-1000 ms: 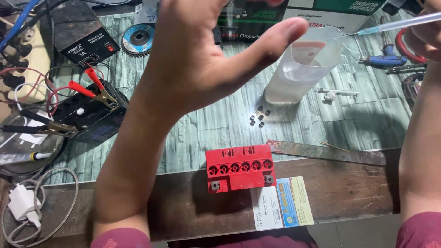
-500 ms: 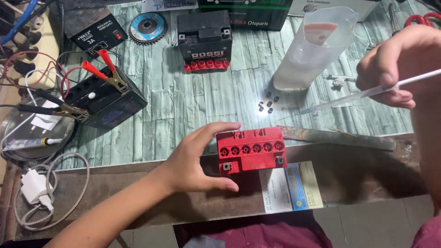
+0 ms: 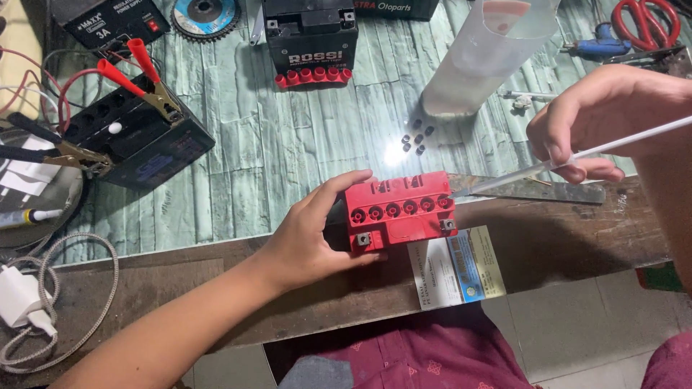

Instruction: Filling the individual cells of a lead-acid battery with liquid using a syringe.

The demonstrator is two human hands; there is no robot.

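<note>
Red battery, near edge of surface: left hand grips its left side. Right hand pinches a thin clear pipette, tip at battery's right end.

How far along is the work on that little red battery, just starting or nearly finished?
Early, it seems. Already done: the six round holes in the red rectangular battery stand open, and small black caps lie loose on the green tabletop. In hand: the left hand steadies the battery while the right hand aims a thin clear tube at its right end. Left: the caps are not yet back in.
</note>
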